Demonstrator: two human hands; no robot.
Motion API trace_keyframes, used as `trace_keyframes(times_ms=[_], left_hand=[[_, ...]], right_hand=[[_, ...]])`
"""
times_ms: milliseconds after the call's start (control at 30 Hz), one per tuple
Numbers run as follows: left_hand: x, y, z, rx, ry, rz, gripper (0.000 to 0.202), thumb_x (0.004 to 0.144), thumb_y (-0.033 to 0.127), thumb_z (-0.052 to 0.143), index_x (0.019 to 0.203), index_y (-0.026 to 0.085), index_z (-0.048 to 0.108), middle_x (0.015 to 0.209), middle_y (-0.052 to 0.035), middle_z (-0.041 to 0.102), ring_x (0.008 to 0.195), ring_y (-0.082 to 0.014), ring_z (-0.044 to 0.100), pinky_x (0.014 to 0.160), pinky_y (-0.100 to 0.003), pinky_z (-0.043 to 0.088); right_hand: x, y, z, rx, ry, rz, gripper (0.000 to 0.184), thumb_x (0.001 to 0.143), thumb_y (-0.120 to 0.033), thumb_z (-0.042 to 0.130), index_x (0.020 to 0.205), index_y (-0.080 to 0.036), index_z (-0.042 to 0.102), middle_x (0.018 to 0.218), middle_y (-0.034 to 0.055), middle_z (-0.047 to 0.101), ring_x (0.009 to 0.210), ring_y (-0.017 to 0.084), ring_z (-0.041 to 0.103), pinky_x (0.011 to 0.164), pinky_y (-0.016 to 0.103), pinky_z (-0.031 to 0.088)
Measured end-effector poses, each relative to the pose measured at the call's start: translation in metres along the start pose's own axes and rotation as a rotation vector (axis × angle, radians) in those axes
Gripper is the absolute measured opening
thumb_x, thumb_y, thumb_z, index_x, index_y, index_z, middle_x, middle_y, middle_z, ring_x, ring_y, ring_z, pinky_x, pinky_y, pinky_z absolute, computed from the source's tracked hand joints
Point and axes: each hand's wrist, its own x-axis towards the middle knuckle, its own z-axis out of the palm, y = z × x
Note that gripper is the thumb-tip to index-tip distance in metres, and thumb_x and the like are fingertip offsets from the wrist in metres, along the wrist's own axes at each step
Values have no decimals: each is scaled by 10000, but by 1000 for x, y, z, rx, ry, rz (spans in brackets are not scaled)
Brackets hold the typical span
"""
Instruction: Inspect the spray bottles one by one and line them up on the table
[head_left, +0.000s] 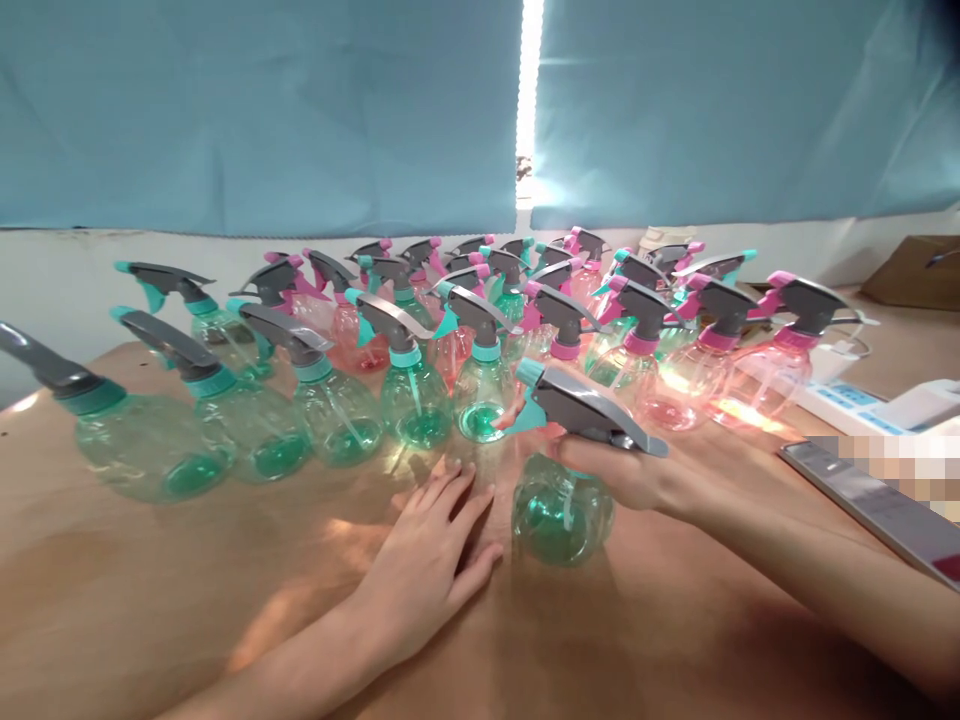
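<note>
My right hand [626,470] is closed round the neck of a green spray bottle [561,510] with a grey trigger head and teal nozzle, standing on the brown table [150,610] just in front of me. My left hand [429,545] lies flat on the table with its fingers stretched out, just left of that bottle and holding nothing. Behind both hands stand several rows of spray bottles: green ones [337,410] with teal collars to the left and middle, pink ones [694,375] with pink collars to the right.
Blue curtains [262,110] hang behind the table, with a bright gap between them. A white power strip [840,395] and a flat grey device [874,500] lie at the right. A cardboard box [911,270] sits at the far right.
</note>
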Motion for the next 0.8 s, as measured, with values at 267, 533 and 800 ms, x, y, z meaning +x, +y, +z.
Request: trace_keyframes(times_ms=[267, 533, 800], left_hand=[[1, 0, -1, 59, -10, 3, 466, 974, 430, 464, 1362, 180, 526, 1427, -150, 502, 1352, -355, 405, 1056, -544, 387], [1, 0, -1, 53, -6, 0, 471, 974, 454, 451, 1356, 190, 529, 1437, -142, 492, 1359, -354, 394, 1061, -548, 380], [1, 2, -3, 49, -35, -19, 479, 983, 457, 422, 1353, 171, 528, 1454, -161, 464, 1358, -377, 385, 1045, -584, 383]], right_hand=[[-2, 0, -2, -46, 32, 29, 114, 657, -174, 520, 650, -250, 434, 558, -51, 403, 487, 114, 387, 412, 238, 300], [-3, 5, -2, 46, 15, 24, 162, 770, -211, 580, 918, -276, 579, 873, -11, 666, 703, 165, 612, 629, 314, 526], [-1, 12, 3, 79, 37, -85, 317, 819, -230, 637, 1133, -264, 607, 1122, 22, 706, 970, 196, 677, 802, 355, 555]])
